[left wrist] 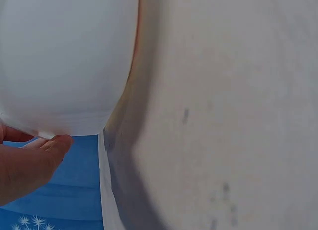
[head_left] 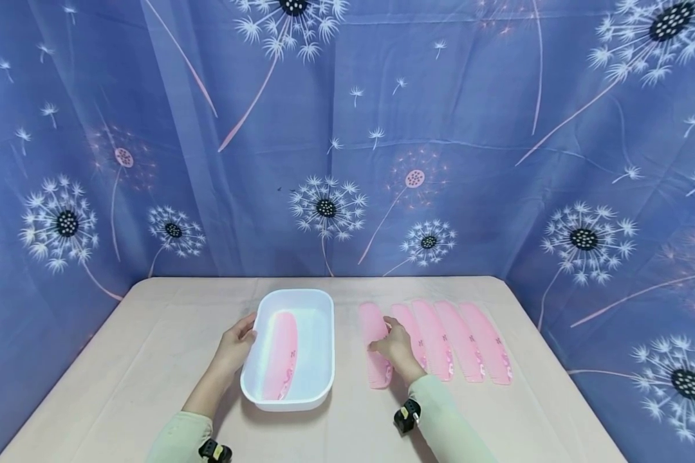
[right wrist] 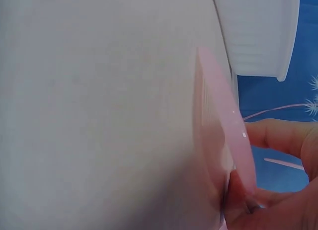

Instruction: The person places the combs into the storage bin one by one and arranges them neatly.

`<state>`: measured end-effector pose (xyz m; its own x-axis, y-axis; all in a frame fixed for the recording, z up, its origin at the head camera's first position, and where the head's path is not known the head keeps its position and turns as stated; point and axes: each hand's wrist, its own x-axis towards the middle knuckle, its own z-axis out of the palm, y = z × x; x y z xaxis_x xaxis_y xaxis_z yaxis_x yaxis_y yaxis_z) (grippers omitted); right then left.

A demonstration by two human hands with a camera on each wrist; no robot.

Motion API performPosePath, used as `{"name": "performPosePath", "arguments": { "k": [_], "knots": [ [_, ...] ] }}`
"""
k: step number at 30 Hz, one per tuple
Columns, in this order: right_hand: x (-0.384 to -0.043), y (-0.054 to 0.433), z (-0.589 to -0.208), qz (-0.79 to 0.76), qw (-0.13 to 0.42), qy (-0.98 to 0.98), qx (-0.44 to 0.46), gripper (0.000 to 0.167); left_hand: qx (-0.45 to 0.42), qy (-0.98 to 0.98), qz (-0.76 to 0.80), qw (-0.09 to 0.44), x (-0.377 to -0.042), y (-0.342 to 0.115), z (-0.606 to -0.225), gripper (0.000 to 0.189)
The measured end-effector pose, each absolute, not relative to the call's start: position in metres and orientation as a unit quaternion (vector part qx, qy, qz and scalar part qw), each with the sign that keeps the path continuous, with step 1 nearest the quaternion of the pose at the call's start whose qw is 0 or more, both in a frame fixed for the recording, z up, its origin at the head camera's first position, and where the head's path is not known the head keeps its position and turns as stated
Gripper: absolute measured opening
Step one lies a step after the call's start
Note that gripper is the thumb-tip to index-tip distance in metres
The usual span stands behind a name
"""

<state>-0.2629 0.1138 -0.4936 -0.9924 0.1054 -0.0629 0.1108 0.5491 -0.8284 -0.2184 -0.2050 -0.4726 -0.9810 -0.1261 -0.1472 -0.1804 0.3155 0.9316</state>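
A pink comb is pinched between the thumb and fingers of my right hand, to the right of a white plastic basin. In the right wrist view this comb is tilted on edge, partly raised from the table, its teeth toward the cloth. My left hand grips the left rim of the basin, fingertips at the rim. Inside the basin lies another pink comb with a printed pattern near its lower end.
Right of my right hand, several matching pink combs lie side by side in a slanted row. The table has a pale cloth. A blue curtain with dandelion prints stands around its back and sides.
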Motion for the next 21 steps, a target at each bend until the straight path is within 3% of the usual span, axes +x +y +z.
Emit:
{"name": "performPosePath", "arguments": {
  "k": [9,21],
  "knots": [
    [-0.261,0.117,-0.488,-0.549,0.015,0.833,0.065,0.054,-0.103,0.796,0.596,0.025,-0.222,-0.205,-0.470,0.051],
    [-0.261,0.118,-0.476,-0.609,0.008,0.791,0.065,0.046,-0.108,0.785,0.609,0.031,-0.220,-0.206,-0.469,0.050]
  ]
}}
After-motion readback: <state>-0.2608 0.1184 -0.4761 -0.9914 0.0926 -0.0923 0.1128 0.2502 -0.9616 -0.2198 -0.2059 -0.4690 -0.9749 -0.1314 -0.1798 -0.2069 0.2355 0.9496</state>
